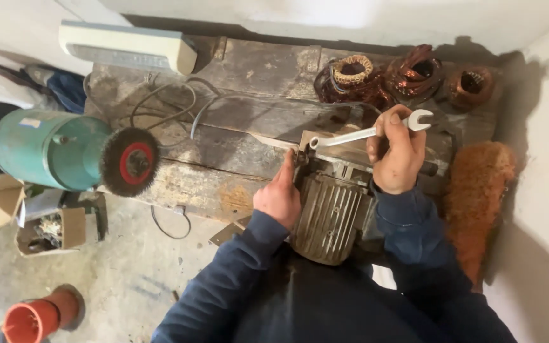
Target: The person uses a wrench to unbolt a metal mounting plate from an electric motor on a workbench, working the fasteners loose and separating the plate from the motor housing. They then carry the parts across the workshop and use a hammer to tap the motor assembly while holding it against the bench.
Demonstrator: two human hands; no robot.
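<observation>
Right hand (396, 155): fist closed around the shank of a combination wrench (366, 133), near its open-jaw end, which points to 3 o'clock.
Wrench: lies almost level; its ring end sits at 9 o'clock of the right hand, on the top of the motor.
Left hand (279, 194): rests open against the motor's 9 o'clock side, fingers pointing to 12 o'clock toward the ring end; it grips nothing that can be seen.
Electric motor (330, 213): grey, ribbed housing, lying at the near edge of the workbench, between the two hands.
Workbench (243, 95): worn wooden planks with loose cables across them.
Stator windings (414, 75): three copper coils at 12 o'clock of the right hand, against the wall.
Bench grinder (52, 149): green body at 9 o'clock, with a wire wheel (129, 162) with a red hub.
Brush (478, 190): orange bristles at 3 o'clock of the motor.
Floor: a red plug (33, 317) at 7 o'clock.
</observation>
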